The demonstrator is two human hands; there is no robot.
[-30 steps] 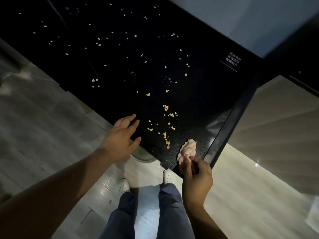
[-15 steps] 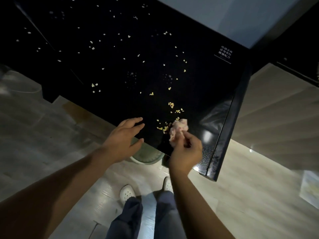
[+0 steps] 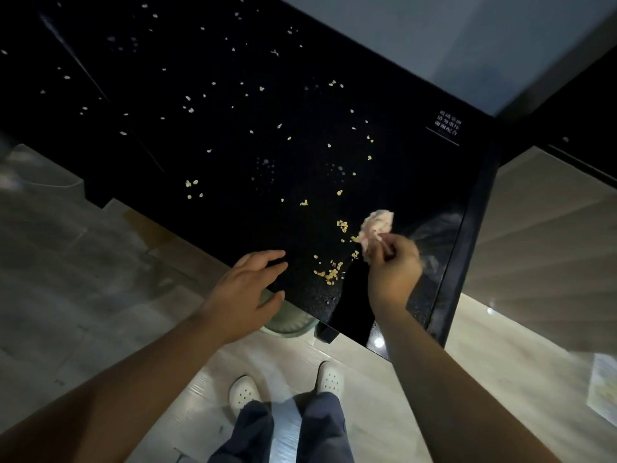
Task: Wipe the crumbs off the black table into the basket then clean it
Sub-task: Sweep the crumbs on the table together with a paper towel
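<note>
Pinching a crumpled pinkish-white wad (image 3: 376, 224) between thumb and curled fingers, the right hand (image 3: 395, 267) sits over the black table (image 3: 400, 145) close to its near right corner. The wad sticks out past the fingertips toward the table's far edge and lies low among the yellow crumbs (image 3: 330, 274). Whether it presses on the surface cannot be told, nor whether it is cloth or paper. The thickest heap of crumbs lies just left of the right wrist, close to the table's near edge, between the two hands. Smaller clusters lie right beside the wad, and a thin scatter of pale bits reaches across the top toward the far edge and the left side.

The left hand (image 3: 243, 292) holds nothing. Its fingers (image 3: 267, 255) are spread and only loosely bent, reaching over the near edge, with the thumb lower, at the edge itself. Whether the fingertips touch the surface cannot be told. Below that hand, tucked under the near edge, shows part of a pale green basket (image 3: 288, 320); most of it is hidden by the hand and the table.

A small white printed label (image 3: 447, 127) sits at the table's far right corner. Down on the pale floor (image 3: 100, 279) stand two white perforated shoes (image 3: 243, 394) under blue trouser legs (image 3: 253, 432), just short of the near edge. A sheet of paper (image 3: 605, 385) lies on the floor well off to the right.
</note>
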